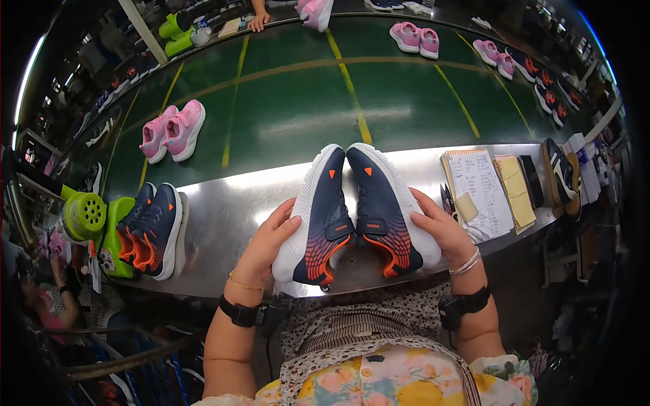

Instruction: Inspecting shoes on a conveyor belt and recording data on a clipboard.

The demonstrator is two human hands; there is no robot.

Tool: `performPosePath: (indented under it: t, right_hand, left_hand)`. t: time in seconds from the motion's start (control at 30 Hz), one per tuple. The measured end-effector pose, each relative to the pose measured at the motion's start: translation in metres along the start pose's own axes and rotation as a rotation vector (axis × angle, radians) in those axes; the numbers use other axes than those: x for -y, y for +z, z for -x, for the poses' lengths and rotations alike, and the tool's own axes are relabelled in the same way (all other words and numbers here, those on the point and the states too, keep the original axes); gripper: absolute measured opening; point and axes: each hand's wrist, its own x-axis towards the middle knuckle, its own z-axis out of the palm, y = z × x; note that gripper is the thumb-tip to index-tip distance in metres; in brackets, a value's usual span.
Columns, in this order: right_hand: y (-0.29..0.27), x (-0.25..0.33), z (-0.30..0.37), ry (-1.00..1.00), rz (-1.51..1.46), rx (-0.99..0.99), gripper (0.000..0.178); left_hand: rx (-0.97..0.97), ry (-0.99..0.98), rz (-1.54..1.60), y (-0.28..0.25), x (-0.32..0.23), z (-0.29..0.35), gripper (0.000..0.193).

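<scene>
Floral cloth [379, 381] is seen below left grip [274, 237] and right grip [443, 230]; between them, navy shoes [328, 196] are clasped, one per half-closed grip, over the tabletop [220, 227]. Pair comparison seems underway; steady, level handling is probably called for next.

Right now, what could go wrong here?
Slip: the left hand and right hand each grip one shoe by its outer side, so the left shoe or right shoe might twist if a grip loosens.

Knock: the notepad lies close beside the right hand; an outward swing could push it.
</scene>
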Motion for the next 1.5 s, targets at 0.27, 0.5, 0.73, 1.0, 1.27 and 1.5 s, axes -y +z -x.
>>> performPosePath:
  t: [0.27, 0.5, 0.73, 1.0, 1.27, 1.5]
  right_hand:
    - [0.006, -0.003, 0.0, -0.037, -0.159, -0.011, 0.059]
    - [0.013, -0.002, 0.002, -0.083, -0.203, 0.0, 0.06]
    - [0.018, -0.002, 0.004, -0.08, -0.24, -0.006, 0.06]
    - [0.02, -0.002, -0.001, -0.074, -0.296, -0.007, 0.056]
    - [-0.012, -0.011, -0.012, -0.07, -0.177, -0.327, 0.035]
    - [0.034, 0.03, 0.011, -0.579, 0.41, -0.659, 0.033]
  left_hand:
    - [-0.01, 0.077, -0.032, -0.003, -0.001, 0.009, 0.056]
    - [-0.002, 0.286, 0.033, -0.004, 0.005, 0.018, 0.065]
    - [-0.013, 0.371, 0.138, -0.007, 0.008, 0.019, 0.064]
    - [0.048, 0.435, 0.324, -0.016, 0.01, 0.021, 0.056]
    - [0.011, 0.175, 0.655, -0.007, 0.026, 0.02, 0.051]
    - [0.045, 0.355, 0.573, 0.006, 0.027, 0.018, 0.075]
